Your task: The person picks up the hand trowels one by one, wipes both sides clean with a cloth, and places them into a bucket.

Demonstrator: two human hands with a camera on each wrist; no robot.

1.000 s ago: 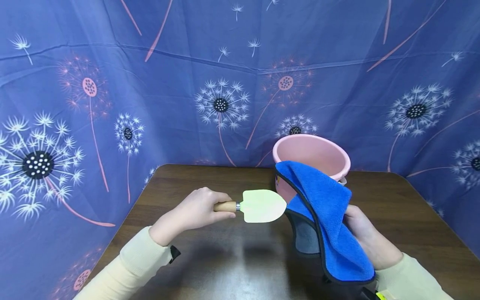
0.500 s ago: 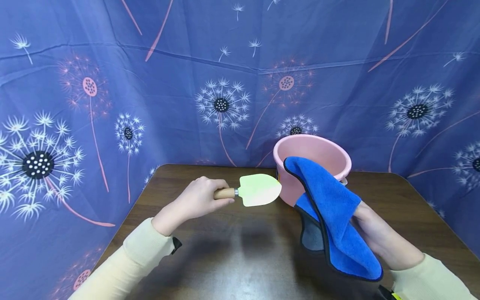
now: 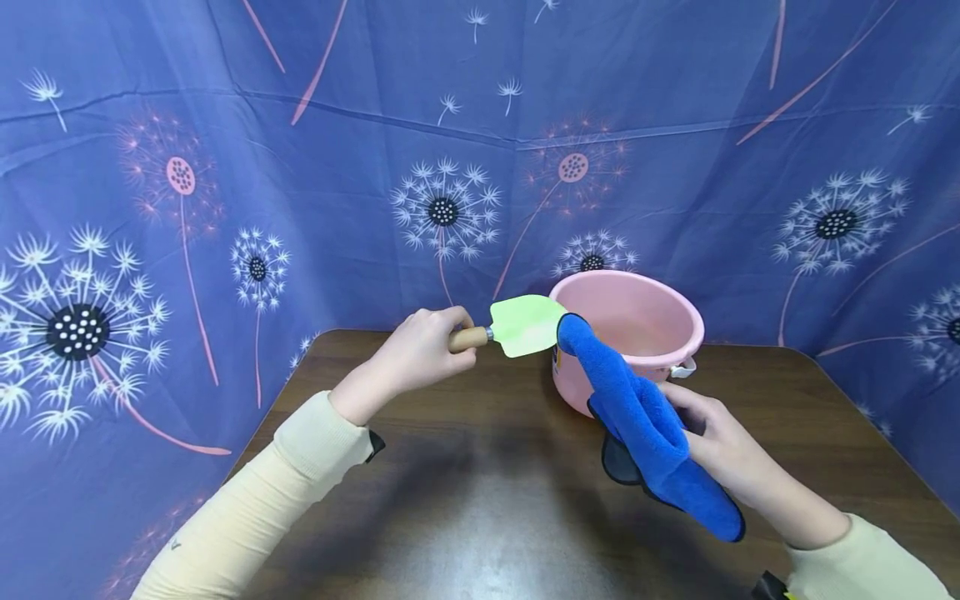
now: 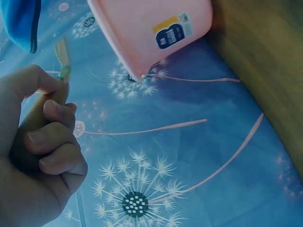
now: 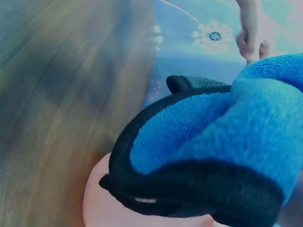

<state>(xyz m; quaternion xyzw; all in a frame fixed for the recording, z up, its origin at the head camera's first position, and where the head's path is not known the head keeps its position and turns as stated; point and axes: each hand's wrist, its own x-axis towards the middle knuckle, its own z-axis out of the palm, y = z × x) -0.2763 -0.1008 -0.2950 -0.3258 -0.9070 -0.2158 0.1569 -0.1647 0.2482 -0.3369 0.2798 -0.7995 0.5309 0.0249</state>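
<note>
My left hand (image 3: 423, 350) grips the wooden handle (image 3: 468, 337) of a small trowel with a pale green blade (image 3: 527, 325). In the left wrist view the fingers (image 4: 52, 135) curl round that handle, and the blade shows almost edge-on. A blue and grey cloth with black edging (image 3: 637, 417) hangs from my right hand (image 3: 712, 437), bunched in its grip. The blade's tip meets the cloth's upper corner in the head view. Filling much of the right wrist view, the folded cloth (image 5: 246, 137) hides the right fingers there.
A pink bucket (image 3: 573, 387) with a white handle fitting (image 3: 683, 368) stands on the brown wooden table (image 3: 465, 483), behind the cloth. Blue dandelion-print fabric (image 3: 337, 208) hangs around the table's back and sides.
The left hand has raised the trowel toward the bucket's rim, its blade now tilted. The cloth has gone from spread out to narrow and bunched in the right hand.
</note>
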